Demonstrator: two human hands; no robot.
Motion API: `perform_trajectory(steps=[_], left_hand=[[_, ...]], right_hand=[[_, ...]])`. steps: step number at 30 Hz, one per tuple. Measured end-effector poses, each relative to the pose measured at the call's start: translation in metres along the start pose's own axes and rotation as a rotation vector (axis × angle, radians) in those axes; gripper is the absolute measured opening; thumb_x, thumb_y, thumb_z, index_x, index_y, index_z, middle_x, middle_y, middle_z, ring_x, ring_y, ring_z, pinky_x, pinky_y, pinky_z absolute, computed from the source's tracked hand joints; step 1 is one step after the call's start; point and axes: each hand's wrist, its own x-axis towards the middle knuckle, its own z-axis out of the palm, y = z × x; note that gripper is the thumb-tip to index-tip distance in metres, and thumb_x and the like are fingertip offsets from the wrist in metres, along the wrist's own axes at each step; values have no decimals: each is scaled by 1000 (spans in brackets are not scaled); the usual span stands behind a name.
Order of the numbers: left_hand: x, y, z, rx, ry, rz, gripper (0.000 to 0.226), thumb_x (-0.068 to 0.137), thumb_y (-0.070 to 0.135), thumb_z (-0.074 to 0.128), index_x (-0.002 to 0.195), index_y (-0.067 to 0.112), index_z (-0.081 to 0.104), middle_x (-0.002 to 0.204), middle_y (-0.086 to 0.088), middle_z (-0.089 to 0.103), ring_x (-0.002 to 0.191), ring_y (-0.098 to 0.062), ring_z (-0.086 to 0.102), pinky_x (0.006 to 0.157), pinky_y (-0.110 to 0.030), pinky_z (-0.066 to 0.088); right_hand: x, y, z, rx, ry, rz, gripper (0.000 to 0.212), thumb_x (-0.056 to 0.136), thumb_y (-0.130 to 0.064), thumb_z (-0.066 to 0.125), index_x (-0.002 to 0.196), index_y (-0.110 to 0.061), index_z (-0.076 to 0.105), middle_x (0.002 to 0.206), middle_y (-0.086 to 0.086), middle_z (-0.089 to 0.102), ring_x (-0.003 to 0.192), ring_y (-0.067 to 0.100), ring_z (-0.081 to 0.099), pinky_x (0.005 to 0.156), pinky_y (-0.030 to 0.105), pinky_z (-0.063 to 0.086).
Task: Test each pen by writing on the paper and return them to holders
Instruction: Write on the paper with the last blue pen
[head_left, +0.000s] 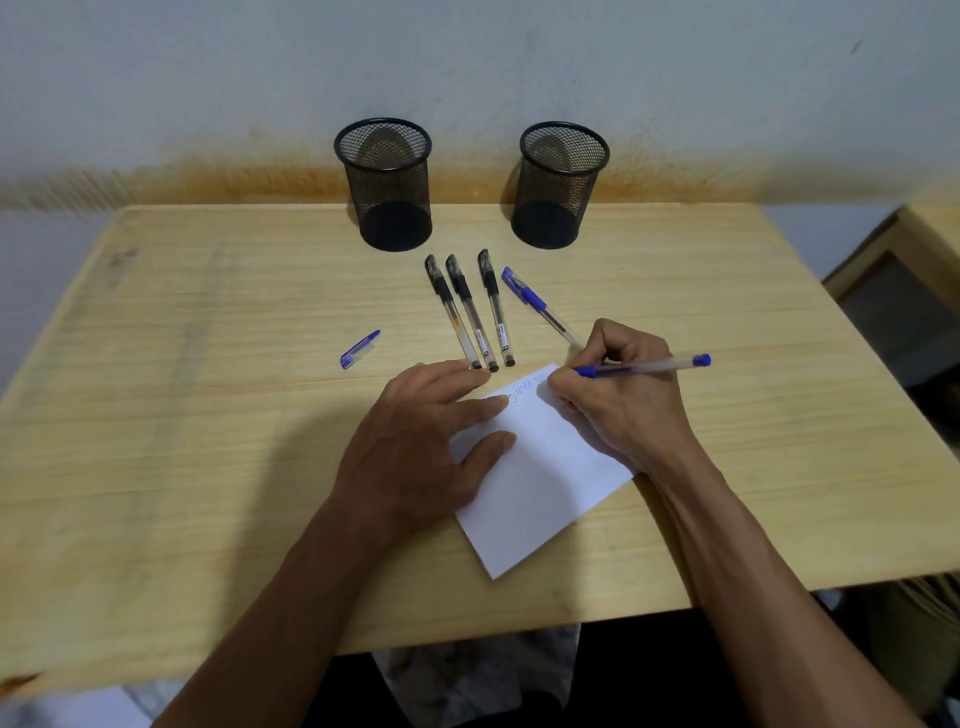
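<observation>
My right hand (618, 400) grips an uncapped blue pen (644, 367), its tip on the top edge of a white paper (540, 488) where some blue scribbles show. My left hand (421, 447) lies flat on the paper's left side, fingers spread. The pen's blue cap (359, 349) rests on the table to the left. Three capped black pens (470, 312) lie side by side behind the paper, and a capped blue pen (540, 306) lies to their right. Two empty black mesh holders stand at the back, the left holder (387, 182) and the right holder (558, 184).
The wooden table (208, 415) stands against a stained wall. A wooden piece of furniture (904, 291) sits off the table's right edge. Crumpled cloth (478, 675) shows below the front edge.
</observation>
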Motion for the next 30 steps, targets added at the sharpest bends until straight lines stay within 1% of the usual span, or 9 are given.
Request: perform_trajectory(steps=[2,6,9,13,17,19,21,27,30], left_hand=[[0,0,0,2,3,3,40,84,49,62,108,20,77,123,-4,71,118,-28,62,101,-45,46],[0,-1,0,-3,5,0,39,84,48,63,107,20,77,122,-5,71,118,-28,63,99,-47,47],[0,1,0,-6,12,5,39,84,48,63,106,19,77,121,-5,71,117,-29,63,98,-47,48],[1,0,0,-3,14,-1,39,84,49,62,107,21,77,122,-4,71,119,-27,62,101,-44,46],[1,1,-1,4,26,-2,38,83,48,63,106,22,77,122,-3,71,119,-25,62,101,-41,45],[1,1,-1,3,35,2,37,83,48,63,105,22,77,121,-3,71,119,-25,62,100,-41,46],[0,1,0,10,37,8,37,83,48,63,105,22,78,121,-2,71,119,-24,62,100,-40,45],[-1,-3,3,33,109,52,36,86,46,65,104,18,79,117,-6,73,114,-25,65,96,-40,48],[-2,1,-3,54,246,82,29,90,38,68,100,13,79,107,-6,76,102,-24,70,89,-42,52]], right_hand=[[-1,0,0,22,18,11,20,67,1,72,65,2,52,57,20,58,52,23,52,49,48,51],[0,0,2,6,13,10,21,67,4,72,63,2,52,54,16,57,50,20,52,49,43,50],[1,0,2,60,7,42,20,67,1,73,64,-2,53,55,18,58,52,25,54,52,49,54],[-2,-7,1,21,8,14,23,68,7,72,63,4,49,58,24,55,50,16,47,49,31,44],[-3,-12,-5,277,41,109,25,75,19,62,64,6,44,50,17,48,42,19,47,48,32,44],[-3,-14,-8,402,45,139,31,78,21,58,64,0,41,53,19,45,41,20,44,50,33,40],[-3,-16,-9,501,50,152,27,81,23,56,68,4,43,55,19,42,41,18,42,49,31,38],[-4,-16,-17,679,141,215,34,85,17,62,66,-9,49,63,15,54,46,15,48,44,22,42],[-6,-18,-17,725,149,222,32,85,17,63,69,-9,51,65,16,57,46,16,49,44,22,43]])
